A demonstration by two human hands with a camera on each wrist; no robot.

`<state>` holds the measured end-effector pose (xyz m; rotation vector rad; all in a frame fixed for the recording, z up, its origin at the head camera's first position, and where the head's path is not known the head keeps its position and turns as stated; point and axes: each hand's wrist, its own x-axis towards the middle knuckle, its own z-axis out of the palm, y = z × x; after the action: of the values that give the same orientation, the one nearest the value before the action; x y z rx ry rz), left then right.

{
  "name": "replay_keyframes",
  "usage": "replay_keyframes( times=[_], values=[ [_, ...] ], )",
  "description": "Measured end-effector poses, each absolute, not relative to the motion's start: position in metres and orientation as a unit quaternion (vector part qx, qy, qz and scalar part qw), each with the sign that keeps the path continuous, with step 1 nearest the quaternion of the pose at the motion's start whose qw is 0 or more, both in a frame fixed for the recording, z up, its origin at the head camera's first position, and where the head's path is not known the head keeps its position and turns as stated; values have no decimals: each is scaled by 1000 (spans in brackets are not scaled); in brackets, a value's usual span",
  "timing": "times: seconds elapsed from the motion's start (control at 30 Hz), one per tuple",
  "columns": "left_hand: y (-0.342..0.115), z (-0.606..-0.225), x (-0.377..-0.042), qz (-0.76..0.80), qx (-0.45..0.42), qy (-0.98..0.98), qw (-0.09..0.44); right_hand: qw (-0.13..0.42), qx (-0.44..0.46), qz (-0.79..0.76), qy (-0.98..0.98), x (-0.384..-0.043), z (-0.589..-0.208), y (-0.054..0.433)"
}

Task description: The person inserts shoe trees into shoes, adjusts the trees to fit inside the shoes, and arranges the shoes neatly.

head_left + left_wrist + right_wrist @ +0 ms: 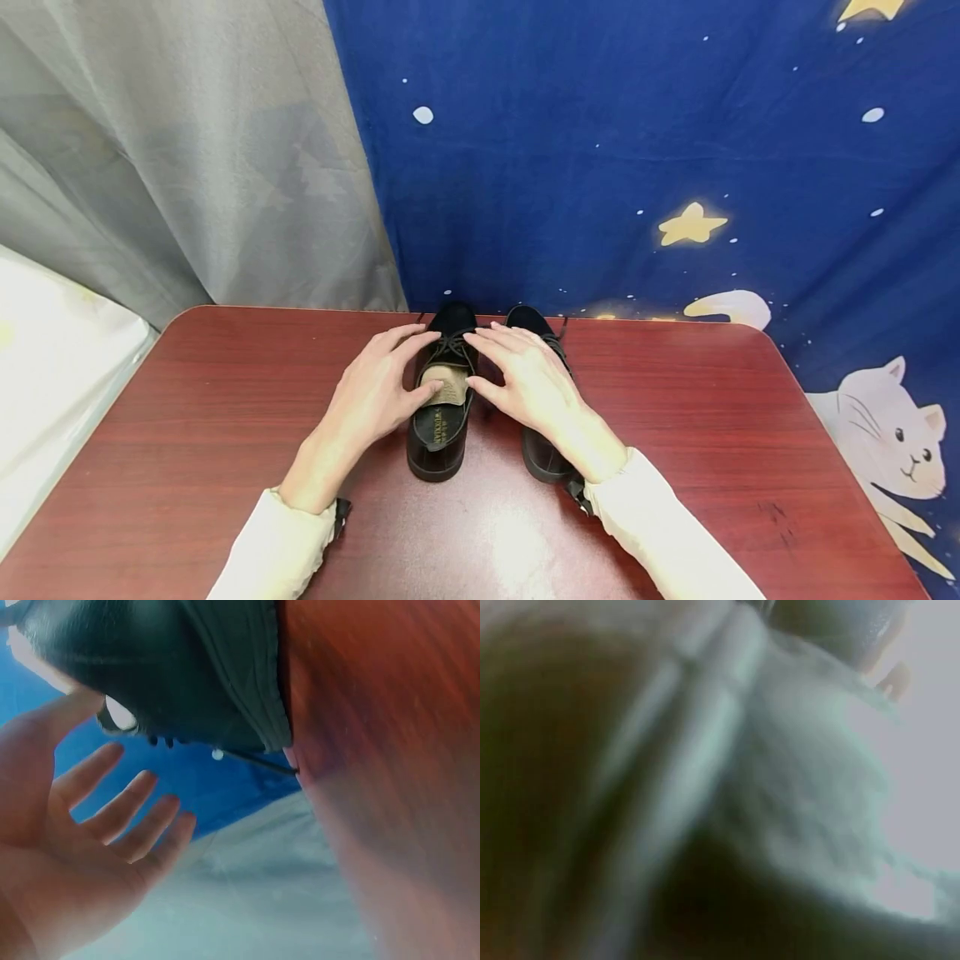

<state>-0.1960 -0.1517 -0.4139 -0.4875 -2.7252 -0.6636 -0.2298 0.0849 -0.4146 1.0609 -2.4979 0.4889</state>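
Note:
Two black lace-up shoes stand side by side on the table in the head view, toes toward the far edge. Over the left shoe, my left hand spreads beside its left side, thumb near the pale tongue. My right hand reaches across the right shoe, hiding much of it, with fingertips near the left shoe's laces. Relaxed fingers show on both hands; contact with the laces is unclear. The left wrist view shows loose fingers below the dark shoe side. Blur fills most of the right wrist view.
The shoes stand on a reddish-brown wooden table, toes at its far edge. Behind hang a grey curtain and a blue curtain with stars and a white cat. White fabric lies beyond the table's left edge.

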Motion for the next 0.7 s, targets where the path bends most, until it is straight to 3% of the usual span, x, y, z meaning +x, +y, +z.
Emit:
replay_keyframes(
  times=[0.33,0.7],
  values=[
    [-167,-414,-194,-229,-178,-950,113,151,334,137,-920,-224,-411,100],
    [-178,-413,-195,-225,-185,-948,125,136,318,152,-926,-224,-414,119]
  ],
)
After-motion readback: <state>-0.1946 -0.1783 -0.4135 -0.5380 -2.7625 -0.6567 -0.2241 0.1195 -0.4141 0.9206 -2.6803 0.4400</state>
